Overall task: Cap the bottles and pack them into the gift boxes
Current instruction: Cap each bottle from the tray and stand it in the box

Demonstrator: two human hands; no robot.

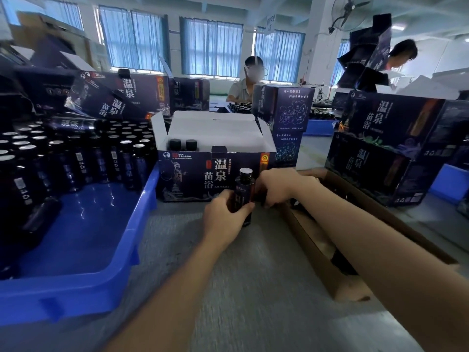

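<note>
Wrapping the upright bottle point(244, 190), the left hand point(225, 215) holds it in its grip; right hand point(278, 186) grip alongside: cannot tell.

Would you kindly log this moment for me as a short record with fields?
left hand: grips the bottle
bottle top: silver, no cap
right hand: curled beside the bottle, contents unclear
gift box: open, two capped bottles at its left end
blue bin: many silver-topped bottles
cardboard tray: at the right

The gift box point(187, 179) is navy with white lettering. The crate point(142, 219) is bright blue, the bottle point(243, 186) black.
</note>
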